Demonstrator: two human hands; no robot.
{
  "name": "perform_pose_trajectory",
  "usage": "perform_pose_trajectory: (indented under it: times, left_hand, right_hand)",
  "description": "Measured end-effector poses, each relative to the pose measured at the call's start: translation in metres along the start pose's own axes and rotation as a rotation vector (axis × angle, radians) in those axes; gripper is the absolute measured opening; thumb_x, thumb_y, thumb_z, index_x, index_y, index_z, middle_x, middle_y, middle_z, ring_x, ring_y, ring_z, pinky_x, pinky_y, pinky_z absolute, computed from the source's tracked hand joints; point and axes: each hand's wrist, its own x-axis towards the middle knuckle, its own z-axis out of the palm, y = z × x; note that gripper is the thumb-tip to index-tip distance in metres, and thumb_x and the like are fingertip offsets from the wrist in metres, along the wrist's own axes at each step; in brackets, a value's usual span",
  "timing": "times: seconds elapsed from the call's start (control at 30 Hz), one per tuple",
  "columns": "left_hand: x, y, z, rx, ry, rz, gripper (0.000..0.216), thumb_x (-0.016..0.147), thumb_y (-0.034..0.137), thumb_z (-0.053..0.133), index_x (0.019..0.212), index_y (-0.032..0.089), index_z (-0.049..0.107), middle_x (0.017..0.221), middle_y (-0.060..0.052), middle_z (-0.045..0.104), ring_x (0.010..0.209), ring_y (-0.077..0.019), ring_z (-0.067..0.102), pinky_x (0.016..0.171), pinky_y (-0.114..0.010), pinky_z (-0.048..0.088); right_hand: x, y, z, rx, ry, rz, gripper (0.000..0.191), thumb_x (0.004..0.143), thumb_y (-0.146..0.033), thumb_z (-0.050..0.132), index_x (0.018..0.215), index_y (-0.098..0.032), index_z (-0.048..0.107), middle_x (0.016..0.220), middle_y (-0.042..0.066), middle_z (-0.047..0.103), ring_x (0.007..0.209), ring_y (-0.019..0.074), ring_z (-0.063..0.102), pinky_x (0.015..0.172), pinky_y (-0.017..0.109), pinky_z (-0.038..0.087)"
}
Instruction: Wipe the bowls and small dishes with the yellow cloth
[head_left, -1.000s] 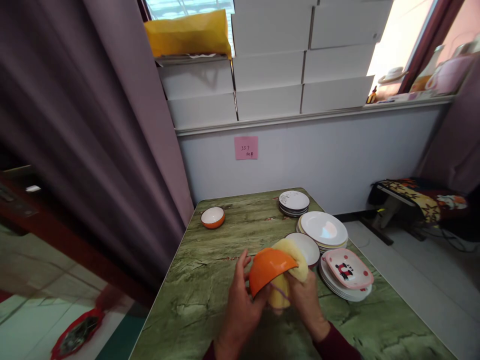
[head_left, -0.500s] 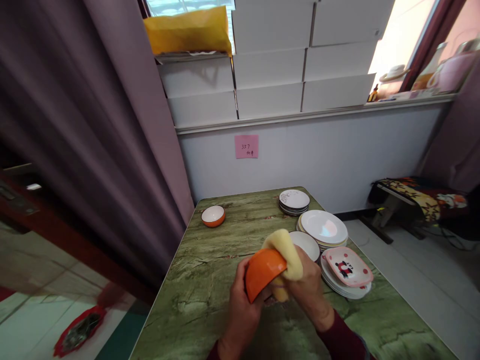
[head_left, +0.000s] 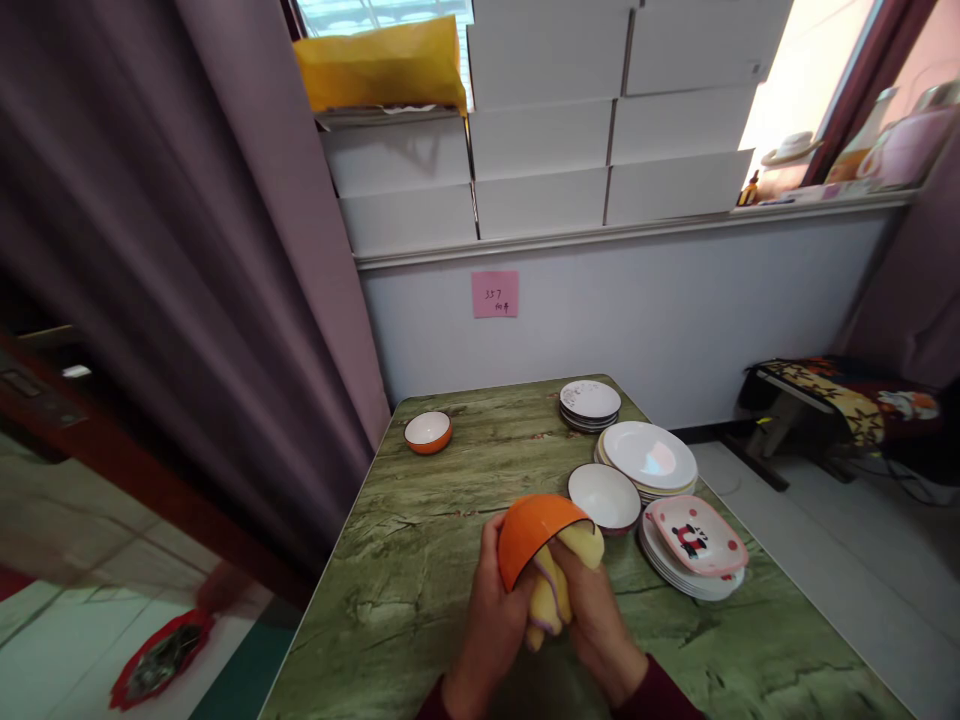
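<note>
An orange bowl [head_left: 536, 530] is tilted on its side above the table, its opening turned toward the lower right. My left hand [head_left: 491, 610] grips it from the left, fingers wrapped round the outer wall and rim. In my right hand [head_left: 596, 610] is a yellow cloth [head_left: 551, 595], partly pushed inside the bowl and partly hanging below the rim. The right fingertips are hidden by the cloth and the bowl. Just beyond the right hand stands a white bowl with a dark rim [head_left: 606, 497].
On the green table [head_left: 390, 580], a second orange bowl [head_left: 427, 433] sits at the far left. Along the right side are small patterned plates [head_left: 590, 399], large white plates [head_left: 649, 455], and a pink cartoon dish [head_left: 697, 535] on stacked white plates [head_left: 694, 587].
My right hand and the cloth have moved from the bowl's outer side down into its opening. The bowl has turned slightly in my left hand, and the white bowl behind is more exposed.
</note>
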Motion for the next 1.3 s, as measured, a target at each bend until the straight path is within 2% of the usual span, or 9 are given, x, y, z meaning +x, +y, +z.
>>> perform_pose_trajectory:
  times: [0.17,0.3,0.4,0.53,0.73,0.87,1.03,1.17,1.3]
  left_hand:
    - [0.005,-0.011,-0.015,0.237,-0.047,0.057,0.050,0.085,0.033,0.064,0.131,0.021,0.050,0.128,-0.011,0.066,0.116,-0.0261,0.064,0.101,-0.041,0.050]
    - [0.006,-0.015,-0.022,0.390,0.000,0.066,0.076,0.077,0.032,0.072,0.145,0.020,0.039,0.140,-0.016,0.058,0.115,-0.0286,0.065,0.094,-0.043,0.054]
    - [0.003,-0.012,-0.019,0.485,0.000,0.086,0.088,0.065,0.018,0.075,0.146,0.020,0.040,0.145,-0.015,0.054,0.128,-0.0319,0.056,0.108,-0.049,0.044]
    - [-0.002,-0.011,-0.013,0.463,0.044,0.108,0.073,0.066,0.011,0.068,0.136,0.020,0.051,0.144,-0.014,0.056,0.133,-0.0309,0.052,0.115,-0.049,0.036]
    - [-0.001,-0.010,-0.015,0.176,0.046,0.089,0.057,0.071,0.025,0.072,0.125,0.021,0.057,0.128,-0.009,0.068,0.118,-0.0302,0.063,0.100,-0.042,0.051]
    - [-0.002,-0.011,-0.011,0.051,0.111,0.094,0.050,0.079,0.031,0.064,0.127,0.022,0.057,0.131,-0.009,0.067,0.124,-0.0290,0.060,0.103,-0.041,0.049]
    - [-0.003,-0.014,-0.002,-0.092,0.160,-0.011,0.057,0.079,0.026,0.060,0.136,0.022,0.052,0.138,-0.009,0.062,0.128,-0.0273,0.057,0.106,-0.039,0.048]
    - [0.004,-0.024,-0.004,-0.101,0.104,-0.078,0.057,0.079,0.031,0.064,0.135,0.021,0.052,0.135,-0.010,0.064,0.125,-0.0281,0.060,0.104,-0.039,0.049]
    - [0.010,-0.028,-0.013,0.089,0.037,-0.014,0.061,0.082,0.036,0.066,0.138,0.018,0.050,0.139,-0.013,0.061,0.129,-0.0293,0.057,0.108,-0.042,0.045]
  right_hand:
    - [0.016,-0.008,-0.015,-0.208,0.027,-0.225,0.051,0.069,-0.052,0.079,0.104,-0.015,0.071,0.097,0.010,0.078,0.086,0.0290,0.075,0.071,0.037,0.062]
    - [0.025,-0.027,-0.028,-0.719,-0.009,-0.835,0.036,0.080,-0.042,0.069,0.107,-0.017,0.072,0.097,0.011,0.078,0.086,0.0284,0.074,0.076,0.040,0.062]
    - [0.023,-0.038,-0.032,-1.009,-0.134,-1.319,0.039,0.087,-0.025,0.061,0.125,-0.018,0.066,0.119,0.014,0.073,0.109,0.0287,0.069,0.094,0.044,0.058]
    - [0.015,-0.048,-0.027,-1.138,-0.218,-1.551,0.049,0.091,-0.012,0.051,0.138,-0.020,0.056,0.130,0.014,0.067,0.122,0.0268,0.063,0.100,0.042,0.055]
    - [0.014,-0.049,-0.017,-0.969,-0.103,-1.330,0.043,0.085,-0.025,0.062,0.127,-0.017,0.062,0.118,0.014,0.072,0.108,0.0286,0.069,0.093,0.043,0.058]
    - [0.016,-0.033,-0.010,-0.609,0.025,-0.733,0.042,0.075,-0.046,0.074,0.104,-0.016,0.070,0.097,0.012,0.077,0.083,0.0279,0.073,0.073,0.038,0.062]
    - [0.009,-0.011,-0.003,-0.187,0.033,-0.167,0.059,0.065,-0.056,0.081,0.106,-0.015,0.070,0.101,0.012,0.078,0.089,0.0311,0.074,0.074,0.039,0.062]
    - [0.012,-0.004,-0.008,-0.183,0.041,-0.127,0.059,0.063,-0.054,0.083,0.105,-0.014,0.072,0.103,0.011,0.078,0.091,0.0310,0.074,0.074,0.038,0.061]
    - [0.024,-0.007,-0.021,-0.343,0.053,-0.278,0.051,0.072,-0.054,0.075,0.103,-0.013,0.072,0.099,0.012,0.078,0.087,0.0300,0.074,0.073,0.037,0.061]
